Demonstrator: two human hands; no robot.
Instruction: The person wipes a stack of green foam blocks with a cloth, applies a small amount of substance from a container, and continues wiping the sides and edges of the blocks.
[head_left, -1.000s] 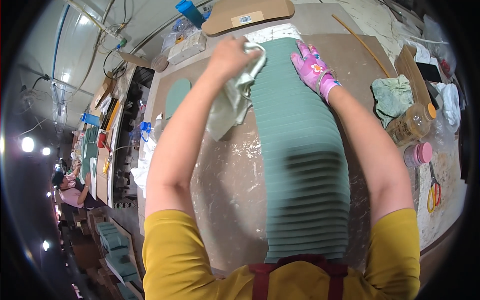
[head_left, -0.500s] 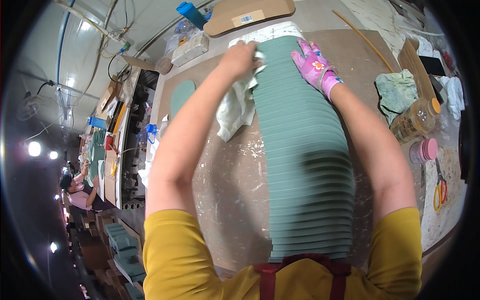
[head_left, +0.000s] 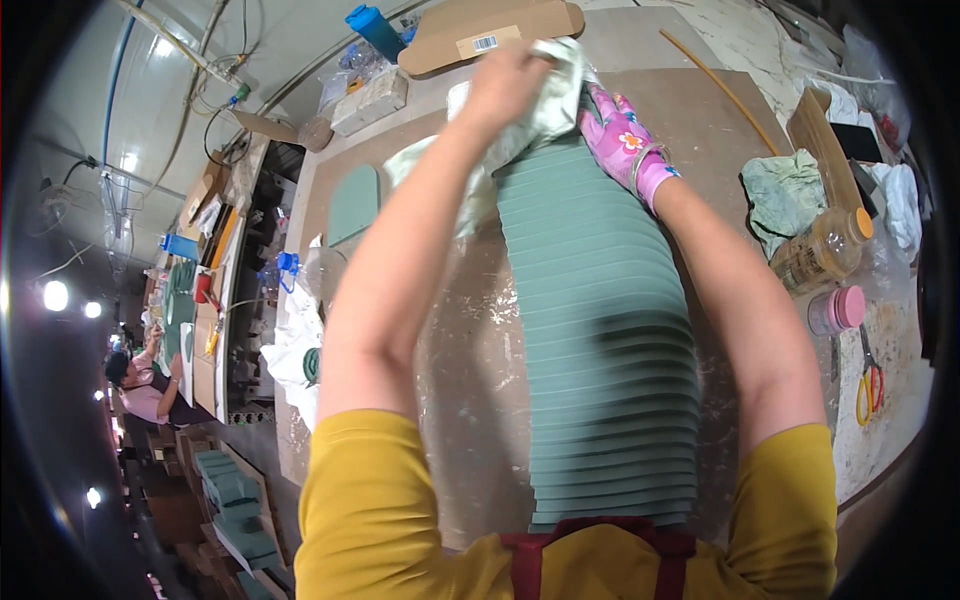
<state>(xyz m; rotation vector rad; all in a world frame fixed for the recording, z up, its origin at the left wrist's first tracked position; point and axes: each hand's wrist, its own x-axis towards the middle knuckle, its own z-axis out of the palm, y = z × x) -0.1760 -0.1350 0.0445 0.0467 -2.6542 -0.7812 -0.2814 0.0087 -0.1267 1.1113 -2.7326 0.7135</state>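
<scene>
A long row of overlapping green insole-shaped sheets (head_left: 605,330) runs down the middle of the table towards my body. At its far end my bare left hand (head_left: 503,85) is closed on a pale cloth (head_left: 555,105), which drapes over the farthest sheets and trails to the left. My right hand (head_left: 622,145), in a pink flowered glove, lies with its fingers stretched along the far right edge of the row. One loose green sheet (head_left: 354,205) lies left of my left forearm.
A cardboard piece (head_left: 490,35) and a blue bottle (head_left: 373,32) are at the back. On the right are a stick (head_left: 718,90), a crumpled green cloth (head_left: 785,198), a plastic jar (head_left: 820,248), a pink-lidded jar (head_left: 838,308) and scissors (head_left: 870,385). Another person (head_left: 145,390) works far left.
My left hand has moved farther away and slightly right, drawing the cloth up from the row's left side onto its far end. My right hand stays by the row's right edge.
</scene>
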